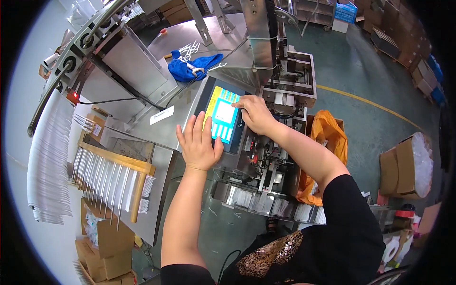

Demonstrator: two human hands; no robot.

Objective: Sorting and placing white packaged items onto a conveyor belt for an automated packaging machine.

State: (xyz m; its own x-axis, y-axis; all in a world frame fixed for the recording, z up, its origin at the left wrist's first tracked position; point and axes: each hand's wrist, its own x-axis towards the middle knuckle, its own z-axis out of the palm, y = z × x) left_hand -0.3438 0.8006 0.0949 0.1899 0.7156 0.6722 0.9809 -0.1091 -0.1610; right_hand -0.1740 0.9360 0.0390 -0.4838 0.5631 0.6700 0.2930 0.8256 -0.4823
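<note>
A touchscreen panel, lit with yellow, blue and white areas, is set in a dark frame on the machine's metal housing. My left hand rests at its near left edge, open, fingers spread and holding nothing. From the right, my right hand reaches over the panel; its fingers are loosely bent, with fingertips at the screen's right side and nothing held. Whether they press the glass I cannot tell. Behind the panel, a wrench lies on a crumpled blue cloth, with white plastic pieces beyond.
At the left, a wooden-framed rack carries rods of thin white pieces, beside a long hanging stack of white pieces. Machine mechanisms stand right of the panel, near an orange bag in a box. A cardboard box is farther right.
</note>
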